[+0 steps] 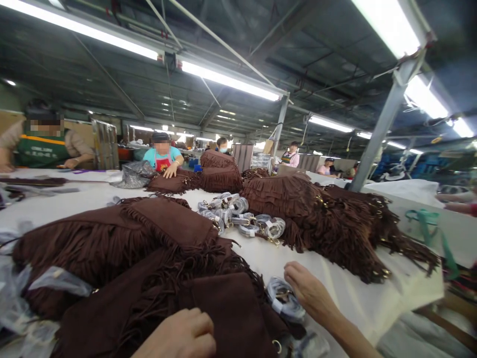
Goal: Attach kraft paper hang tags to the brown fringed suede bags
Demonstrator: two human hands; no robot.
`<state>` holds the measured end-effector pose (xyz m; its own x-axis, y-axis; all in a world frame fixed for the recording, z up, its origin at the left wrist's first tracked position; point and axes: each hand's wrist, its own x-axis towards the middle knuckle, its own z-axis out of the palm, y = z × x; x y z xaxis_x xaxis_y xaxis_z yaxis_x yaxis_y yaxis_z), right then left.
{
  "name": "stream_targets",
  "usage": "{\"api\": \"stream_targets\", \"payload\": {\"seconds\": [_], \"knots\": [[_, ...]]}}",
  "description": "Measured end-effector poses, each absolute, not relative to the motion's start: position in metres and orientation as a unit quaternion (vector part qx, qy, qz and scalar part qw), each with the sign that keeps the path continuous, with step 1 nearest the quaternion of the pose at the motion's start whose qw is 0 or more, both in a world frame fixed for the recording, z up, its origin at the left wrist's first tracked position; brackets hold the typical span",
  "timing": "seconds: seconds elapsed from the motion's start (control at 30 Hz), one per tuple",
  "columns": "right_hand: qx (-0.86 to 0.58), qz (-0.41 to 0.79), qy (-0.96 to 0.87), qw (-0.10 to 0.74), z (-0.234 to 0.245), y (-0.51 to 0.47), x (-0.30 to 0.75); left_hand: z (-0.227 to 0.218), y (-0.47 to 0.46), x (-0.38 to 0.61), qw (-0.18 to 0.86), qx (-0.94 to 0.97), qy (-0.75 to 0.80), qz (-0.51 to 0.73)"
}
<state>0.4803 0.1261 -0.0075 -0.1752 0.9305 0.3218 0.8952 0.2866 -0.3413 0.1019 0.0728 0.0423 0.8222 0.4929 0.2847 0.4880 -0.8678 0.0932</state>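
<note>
A dark brown fringed bag (223,308) lies flat right in front of me. My left hand (186,330) is over its near left part, with the fingers curled under; what they hold, if anything, is hidden. To the right, my right hand (303,286) is bent over the edge of a strap coil (285,301) wrapped in clear plastic. Its fingers are bent together, and I cannot tell whether they grip the coil. More brown fringed bags (112,228) are heaped just beyond my left hand. A small gold ring (277,346) shows by the bag's right edge.
Several wrapped strap coils (238,214) lie mid-table. Large piles of fringed bags (320,214) stand at the right and far side. Clear plastic (18,298) is at the left. Across the white table (257,253) are co-workers, one with a hand (172,169) on brown pieces.
</note>
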Motion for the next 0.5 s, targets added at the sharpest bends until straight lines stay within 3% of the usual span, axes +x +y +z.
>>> {"api": "stream_targets", "payload": {"seconds": [0.2,0.37,0.5], "knots": [[-0.589,0.237,-0.754,0.168,-0.011,0.107,0.464,0.077,0.094,0.173,0.1,0.949,0.291,0.075],[-0.595,0.258,-0.722,0.241,-0.023,0.11,0.49,0.064,0.099,0.2,0.183,0.946,0.255,0.077],[-0.594,0.219,-0.709,0.312,-0.033,0.11,0.517,0.033,0.118,0.233,0.281,0.898,0.324,0.097]]}}
